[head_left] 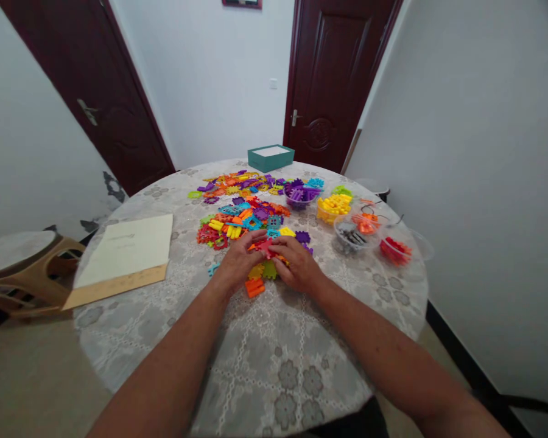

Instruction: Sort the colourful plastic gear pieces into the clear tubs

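Between my two hands is a red plastic building piece (265,247), partly covered by fingers. My left hand (240,260) grips its left side, with the thumb below and the fingers curving over the top. On the right side, the bent fingers of my right hand (298,263) pinch it. Just beneath the hands lie a yellow gear piece (256,272), a lime green gear piece (270,269) and an orange block (254,288). Beyond the fingertips spreads a mixed heap of colourful building pieces (251,220).
Clear tubs stand at the right: purple pieces (301,193), yellow pieces (333,207), grey pieces (351,233) and red pieces (395,250). An open booklet (126,249) lies at the left. A green box (270,159) sits at the far edge of the round table (256,365).
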{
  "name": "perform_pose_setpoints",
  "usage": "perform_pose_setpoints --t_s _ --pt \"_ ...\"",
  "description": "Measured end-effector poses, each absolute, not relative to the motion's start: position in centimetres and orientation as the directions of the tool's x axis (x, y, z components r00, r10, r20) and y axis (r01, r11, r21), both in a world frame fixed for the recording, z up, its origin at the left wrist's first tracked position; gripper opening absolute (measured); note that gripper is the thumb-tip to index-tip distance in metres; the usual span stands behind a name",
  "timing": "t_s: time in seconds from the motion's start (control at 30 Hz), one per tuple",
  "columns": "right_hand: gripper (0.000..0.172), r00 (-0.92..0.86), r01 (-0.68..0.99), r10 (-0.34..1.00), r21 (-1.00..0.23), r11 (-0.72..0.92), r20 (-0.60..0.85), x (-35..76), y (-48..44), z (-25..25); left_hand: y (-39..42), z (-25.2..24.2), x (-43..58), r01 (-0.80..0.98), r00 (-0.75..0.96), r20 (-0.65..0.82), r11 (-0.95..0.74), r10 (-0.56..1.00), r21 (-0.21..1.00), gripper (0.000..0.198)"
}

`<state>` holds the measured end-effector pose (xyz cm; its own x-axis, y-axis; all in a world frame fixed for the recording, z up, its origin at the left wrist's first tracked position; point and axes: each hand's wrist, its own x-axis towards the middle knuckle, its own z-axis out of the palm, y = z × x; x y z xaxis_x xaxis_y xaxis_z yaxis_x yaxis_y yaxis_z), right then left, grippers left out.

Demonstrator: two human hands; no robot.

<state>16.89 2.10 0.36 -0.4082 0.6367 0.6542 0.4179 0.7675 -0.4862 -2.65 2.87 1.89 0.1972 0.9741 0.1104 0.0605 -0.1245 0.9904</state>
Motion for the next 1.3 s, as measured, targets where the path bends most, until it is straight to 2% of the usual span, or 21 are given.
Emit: perform_pose_setpoints --t_s 0.1,0.17,0.23,0.33,0.4,0.47,0.57,0.67,0.73,0.83,0.9,0.97,1.03,1.1,1.23,1.3 --pt "0.035 -0.272 0.395 0.75 -0.641 0.659 0.603 16.6 2.1 0.4 3.0 2.2 -2.7 0.111 0.186 0.111 -0.133 0.976 0.985 0.059" --pt "0.042 -0.158 0.331 0.859 -0.793 0.511 0.488 16.3 2.4 0.3 3.2 2.4 -2.7 0.081 0.204 0.129 -0.148 0.97 0.986 0.063" --pt "0.045 -0.133 0.222 0.929 -0.903 0.369 0.346 16.0 2.9 0.1 3.2 2.5 -2.6 0.104 0.229 0.179 -0.207 0.957 0.973 0.065" --pt "0.039 -0.21 0.074 0.956 -0.972 0.224 0.204 16.0 3.4 0.4 2.9 2.8 -2.1 0.188 0.261 0.208 -0.261 0.943 0.947 0.069" --pt "0.035 -0.217 0.078 0.956 -0.973 0.217 0.196 16.6 3.7 1.4 2.5 3.2 -1.7 0.212 0.264 0.209 -0.268 0.942 0.94 0.07" --pt "0.033 -0.132 0.217 0.949 -0.926 0.309 0.286 18.1 3.9 2.9 2.2 3.7 -1.8 0.224 0.213 0.217 -0.264 0.953 0.938 0.068" --pt "0.03 0.076 0.586 0.815 -0.687 0.43 0.575 22.2 4.0 5.5 2.6 4.4 -3.1 0.366 -0.002 0.292 -0.271 0.956 0.89 0.053" --pt "0.03 0.219 0.843 0.602 -0.459 0.279 0.768 27.7 3.8 6.9 3.5 4.6 -6.0 0.555 -0.24 0.424 -0.235 0.873 0.798 0.039" --pt "0.031 0.314 0.904 0.511 -0.416 0.095 0.8 31.7 4.1 6.6 4.2 4.4 -8.6 0.6 -0.355 0.454 -0.173 0.817 0.781 0.034" --pt "0.031 0.487 0.87 0.436 -0.464 -0.166 0.757 36.4 5.4 4.6 5.2 3.6 -12.2 0.618 -0.446 0.419 -0.066 0.791 0.783 0.033" --pt "0.032 0.581 0.814 0.418 -0.506 -0.286 0.699 38.3 6.2 3.2 5.6 2.8 -13.7 0.623 -0.47 0.373 0.0 0.8 0.783 0.033" --pt "0.041 0.627 0.778 0.385 -0.519 -0.354 0.677 39.0 6.7 2.3 5.9 2.0 -14.3 0.651 -0.451 0.347 0.037 0.822 0.758 0.035" --pt "0.052 0.601 0.798 0.384 -0.499 -0.338 0.701 38.7 6.8 2.2 6.0 1.1 -14.1 0.709 -0.38 0.343 0.032 0.859 0.705 0.036" --pt "0.056 0.49 0.872 0.419 -0.43 -0.235 0.764 37.7 6.9 2.6 6.2 0.2 -13.4 0.785 -0.302 0.367 0.011 0.88 0.619 0.039" --pt "0.041 0.167 0.971 0.473 -0.227 0.072 0.865 34.0 6.6 3.8 6.4 -1.3 -11.7 0.923 -0.186 0.394 0.023 0.9 0.383 0.05" --pt "0.034 0.056 0.969 0.497 -0.167 0.183 0.866 31.9 6.3 3.9 6.6 -1.6 -11.2 0.944 -0.164 0.371 0.036 0.914 0.328 0.047"
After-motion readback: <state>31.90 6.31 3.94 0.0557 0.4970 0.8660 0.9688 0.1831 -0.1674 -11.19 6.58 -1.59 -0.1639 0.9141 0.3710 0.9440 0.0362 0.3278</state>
